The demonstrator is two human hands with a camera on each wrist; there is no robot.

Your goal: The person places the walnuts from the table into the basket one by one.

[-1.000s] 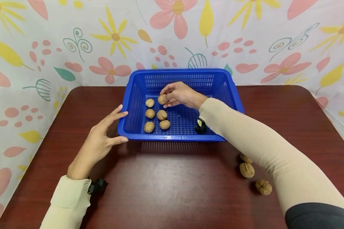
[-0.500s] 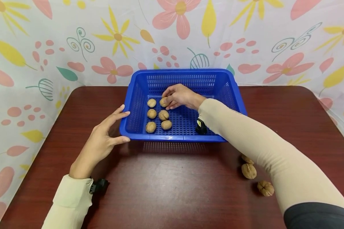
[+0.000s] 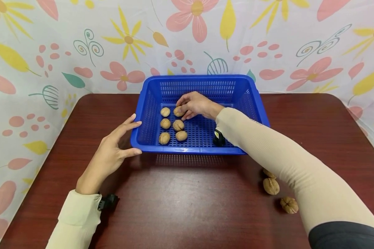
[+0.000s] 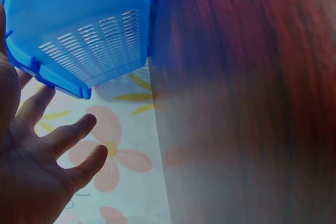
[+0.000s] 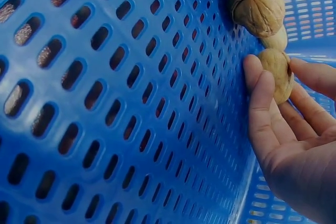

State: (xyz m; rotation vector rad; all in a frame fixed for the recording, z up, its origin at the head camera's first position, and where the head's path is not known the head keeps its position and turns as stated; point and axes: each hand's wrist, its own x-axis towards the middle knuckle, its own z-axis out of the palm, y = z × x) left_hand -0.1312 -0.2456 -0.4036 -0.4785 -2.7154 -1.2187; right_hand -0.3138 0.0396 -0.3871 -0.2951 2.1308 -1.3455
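Lowering a walnut [image 3: 178, 111] to the head of the second file

Over the past second the right-hand grip [image 3: 194, 104] has come down with its walnut, now level with the one beside it near the far left corner of the blue basket [image 3: 197, 149]; in the last half second almost nothing shifted. Thumb and fingertips are pinching the walnut; whether it touches the basket floor is hard to tell. Judging by the layout, this fills a sixth spot next to five walnuts [image 3: 165, 123]. The left-hand grip [image 3: 110, 147] is released, spread against the basket's left rim. The basket stands by the desk's [image 3: 187, 200] far edge; three more walnuts [image 3: 271, 186] lie towards its right edge, so loading looks unfinished
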